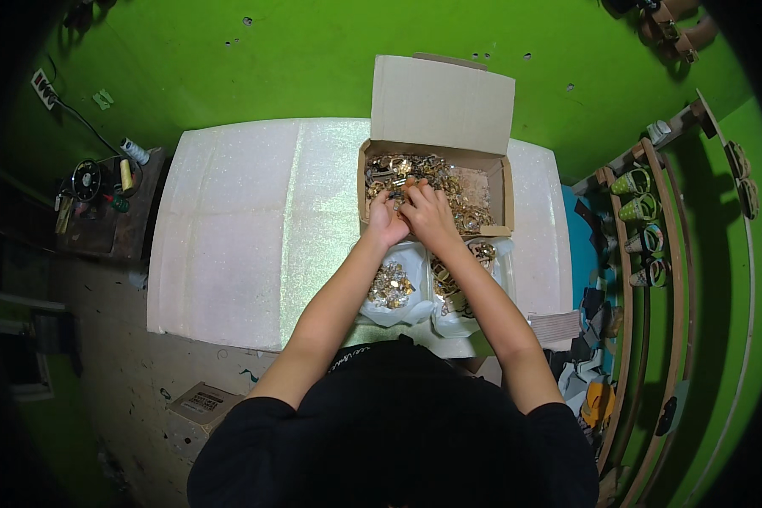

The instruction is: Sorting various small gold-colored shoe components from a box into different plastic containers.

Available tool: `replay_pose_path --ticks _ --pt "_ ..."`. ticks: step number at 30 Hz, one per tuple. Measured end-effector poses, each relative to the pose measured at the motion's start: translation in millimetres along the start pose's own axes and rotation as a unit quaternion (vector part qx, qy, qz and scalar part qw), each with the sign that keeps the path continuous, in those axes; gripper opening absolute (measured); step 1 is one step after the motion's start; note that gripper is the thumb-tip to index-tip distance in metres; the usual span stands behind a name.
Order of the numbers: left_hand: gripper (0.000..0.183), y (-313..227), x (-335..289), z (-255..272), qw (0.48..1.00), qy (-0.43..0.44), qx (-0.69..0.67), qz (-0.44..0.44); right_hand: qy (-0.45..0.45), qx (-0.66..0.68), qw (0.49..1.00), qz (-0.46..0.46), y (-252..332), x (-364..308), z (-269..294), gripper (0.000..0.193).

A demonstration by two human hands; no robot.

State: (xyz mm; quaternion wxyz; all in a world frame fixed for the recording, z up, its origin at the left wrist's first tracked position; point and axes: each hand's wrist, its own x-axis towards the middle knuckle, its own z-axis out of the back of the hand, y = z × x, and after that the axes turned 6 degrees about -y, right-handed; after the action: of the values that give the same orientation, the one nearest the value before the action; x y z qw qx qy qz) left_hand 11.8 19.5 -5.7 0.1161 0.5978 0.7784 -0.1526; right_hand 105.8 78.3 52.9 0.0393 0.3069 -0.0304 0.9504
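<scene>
Black shirt (245, 453) | right forearm (495, 309) across container (458, 325) | hands (432, 217) over box (442, 106), hold unclear

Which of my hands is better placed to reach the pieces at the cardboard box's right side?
Probably your right hand: it reaches over the cardboard box, nearer the metal pieces on that side. Your left hand sits farther left, at the near edge.
</scene>
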Motion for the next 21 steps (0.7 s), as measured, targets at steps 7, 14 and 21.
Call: replay_pose_path --ticks 7,14,21 --pt "0.054 0 -4 -5 1.000 0.018 -0.010 -0.001 -0.004 0.041 0.998 -0.036 1 -4 -2 0.008" --pt "0.048 -1 -7 -9 0.995 0.056 -0.075 0.026 -0.072 0.266 0.915 -0.293 -6 -13 3 0.010" --pt "0.045 -2 -13 -16 0.995 0.046 -0.079 0.041 -0.072 0.327 0.818 -0.468 -36 -26 17 0.013"
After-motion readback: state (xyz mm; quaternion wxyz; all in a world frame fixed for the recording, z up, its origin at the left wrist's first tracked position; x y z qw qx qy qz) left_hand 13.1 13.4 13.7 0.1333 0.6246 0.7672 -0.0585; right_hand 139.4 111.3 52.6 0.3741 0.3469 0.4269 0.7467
